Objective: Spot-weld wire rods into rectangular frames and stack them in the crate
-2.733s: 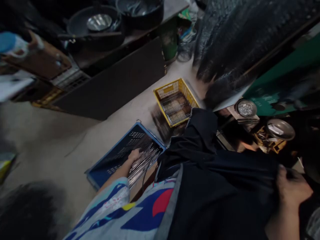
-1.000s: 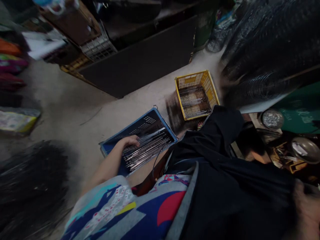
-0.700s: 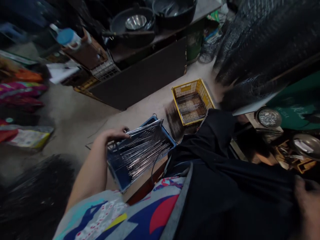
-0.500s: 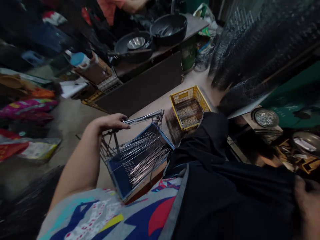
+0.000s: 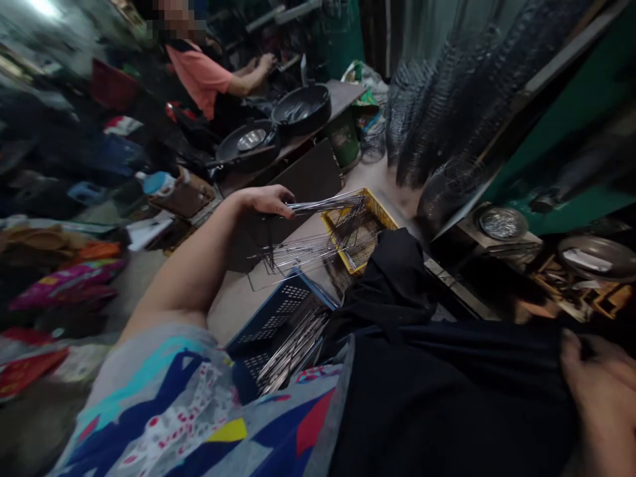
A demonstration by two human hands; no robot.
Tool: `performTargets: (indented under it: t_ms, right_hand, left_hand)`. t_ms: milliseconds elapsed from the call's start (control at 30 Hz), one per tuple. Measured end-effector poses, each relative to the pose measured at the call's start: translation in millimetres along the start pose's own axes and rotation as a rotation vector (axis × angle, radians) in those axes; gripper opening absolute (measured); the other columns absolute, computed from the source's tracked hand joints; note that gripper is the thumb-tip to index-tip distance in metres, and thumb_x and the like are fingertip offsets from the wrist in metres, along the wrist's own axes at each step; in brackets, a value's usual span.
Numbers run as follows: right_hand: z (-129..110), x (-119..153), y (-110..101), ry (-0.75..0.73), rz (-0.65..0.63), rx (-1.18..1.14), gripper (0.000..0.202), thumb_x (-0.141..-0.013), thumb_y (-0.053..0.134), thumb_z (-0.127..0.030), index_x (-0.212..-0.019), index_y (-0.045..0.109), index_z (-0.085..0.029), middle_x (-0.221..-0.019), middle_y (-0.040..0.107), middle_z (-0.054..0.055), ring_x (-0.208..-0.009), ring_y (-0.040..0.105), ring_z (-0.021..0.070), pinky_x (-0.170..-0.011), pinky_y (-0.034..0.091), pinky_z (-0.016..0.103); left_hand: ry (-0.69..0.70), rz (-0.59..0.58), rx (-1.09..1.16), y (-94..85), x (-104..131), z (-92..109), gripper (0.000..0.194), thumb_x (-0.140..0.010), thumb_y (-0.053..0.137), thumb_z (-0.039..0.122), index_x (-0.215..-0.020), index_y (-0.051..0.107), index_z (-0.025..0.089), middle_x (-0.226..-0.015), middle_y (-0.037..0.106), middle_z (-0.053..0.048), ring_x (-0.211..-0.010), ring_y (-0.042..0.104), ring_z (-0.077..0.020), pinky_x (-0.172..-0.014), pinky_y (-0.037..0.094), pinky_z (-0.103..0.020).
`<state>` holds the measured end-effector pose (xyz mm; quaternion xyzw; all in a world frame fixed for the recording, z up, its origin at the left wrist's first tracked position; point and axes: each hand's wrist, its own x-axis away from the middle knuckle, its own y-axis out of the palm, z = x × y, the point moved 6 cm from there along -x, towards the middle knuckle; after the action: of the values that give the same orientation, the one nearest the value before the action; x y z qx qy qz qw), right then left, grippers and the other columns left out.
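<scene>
Wire frames (image 5: 325, 205), lengthwise toward yellow crate (image 5: 382, 208)

The left hand (image 5: 268, 200) is hiding the left ends of the wire frames (image 5: 325, 205), which are overlapping too closely to count. Dark cloth (image 5: 402, 278) is covering the near right corner of the yellow basket (image 5: 342, 257) and the near right part of the blue crate (image 5: 268, 323). The right hand (image 5: 601, 384) is running off the right edge; shadow is obscuring whether it is gripping anything. At the far left, a magenta bag (image 5: 67, 283) is blurring. Darkness is concealing what a co-worker's hands (image 5: 267, 61) are handling.
</scene>
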<state>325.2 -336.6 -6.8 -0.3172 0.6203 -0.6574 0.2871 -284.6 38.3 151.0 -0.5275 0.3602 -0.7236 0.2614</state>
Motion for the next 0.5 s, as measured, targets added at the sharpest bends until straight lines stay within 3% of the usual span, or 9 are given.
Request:
performTargets:
  t_ms: [100, 267, 367, 500]
  right_hand:
    - [-12, 8, -18, 0.082, -0.059, 0.006, 0.068, -0.093, 0.023, -0.060, -0.112, 0.069, -0.014, -0.109, 0.067, 0.025, -0.095, 0.064, 0.0395, -0.055, 0.041, 0.040]
    - [-29, 5, -24, 0.005, -0.101, -0.043, 0.056, -0.094, 0.032, -0.057, -0.112, 0.070, -0.020, -0.111, 0.069, 0.020, -0.093, 0.066, 0.0372, -0.066, 0.046, 0.043]
    - [-51, -2, -21, -0.114, -0.075, -0.257, 0.048, -0.093, 0.040, -0.054, -0.114, 0.068, -0.022, -0.117, 0.069, 0.015, -0.093, 0.067, 0.0323, -0.071, 0.050, 0.040]
    - [-110, -10, -25, -0.395, -0.110, -0.661, 0.039, -0.090, 0.047, -0.050, -0.107, 0.067, -0.021, -0.108, 0.072, 0.009, -0.100, 0.067, 0.0261, -0.088, 0.050, 0.036]
  left_hand:
    - [0.082, 0.032, -0.043, -12.2, -41, 47, 0.047, -0.065, 0.064, 0.047, -0.095, 0.067, 0.011, -0.078, 0.058, -0.001, -0.077, 0.054, -0.0173, -0.071, 0.040, -0.027]
    - [0.211, 0.099, -0.055, -18.7, -94, 123, 0.049, -0.067, 0.063, 0.044, -0.100, 0.069, 0.008, -0.079, 0.059, -0.001, -0.077, 0.056, -0.0164, -0.070, 0.041, -0.027]
    - [0.257, 0.124, -0.024, -13.1, -112, 163, 0.054, -0.068, 0.065, 0.043, -0.107, 0.069, 0.007, -0.085, 0.062, -0.004, -0.080, 0.057, -0.0180, -0.072, 0.042, -0.029]
    - [0.284, 0.127, -0.021, -0.3, -124, 207, 0.053, -0.068, 0.068, 0.040, -0.109, 0.069, 0.007, -0.083, 0.065, -0.005, -0.077, 0.059, -0.0194, -0.070, 0.043, -0.032]
